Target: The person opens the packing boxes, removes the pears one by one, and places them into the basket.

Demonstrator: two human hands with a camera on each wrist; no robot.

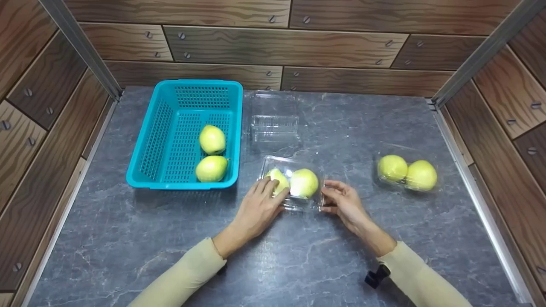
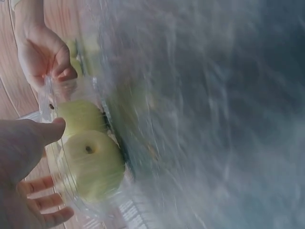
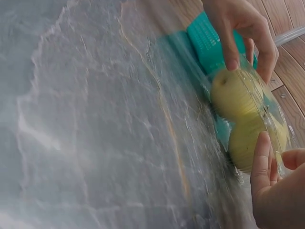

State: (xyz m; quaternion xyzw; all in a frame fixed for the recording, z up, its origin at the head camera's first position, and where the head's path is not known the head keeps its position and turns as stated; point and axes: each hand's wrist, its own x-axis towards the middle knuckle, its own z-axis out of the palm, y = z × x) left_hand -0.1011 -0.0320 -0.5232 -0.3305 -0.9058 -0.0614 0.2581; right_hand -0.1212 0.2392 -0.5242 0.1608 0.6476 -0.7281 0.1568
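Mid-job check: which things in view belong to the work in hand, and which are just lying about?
Likely in the job:
left hand, right hand
held container, with two fruits inside
teal basket, with two more fruits
open container beside the basket
filled container on the right

Likely just surroundings:
wood-patterned walls
metal rails

no text, label, brand, number or sign can be read.
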